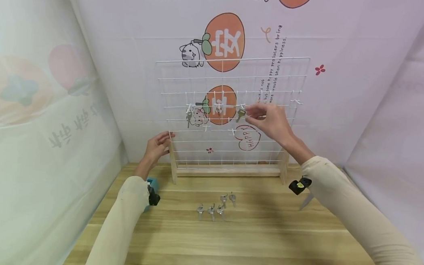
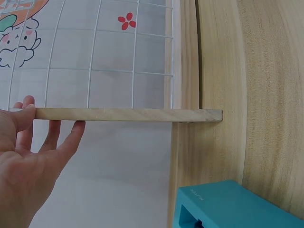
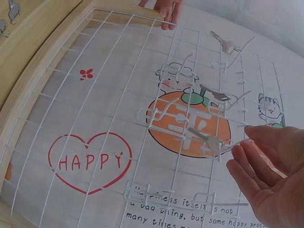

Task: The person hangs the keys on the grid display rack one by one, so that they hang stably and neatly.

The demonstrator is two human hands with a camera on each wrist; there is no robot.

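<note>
White wire grid rack [image 1: 273, 77] on wooden stand, upright on table [image 1: 263, 249]. Right hand [image 1: 271, 122]: fingers relaxed and spread, gripping nothing; fingertips [image 3: 247, 130] just beside a key [image 1: 240, 114] hanging on a hook. Left hand [image 1: 157, 145]: fingers straight, resting on left wooden post [image 2: 128, 114]. Five keys [image 1: 216, 207] lie loose on table.
</note>
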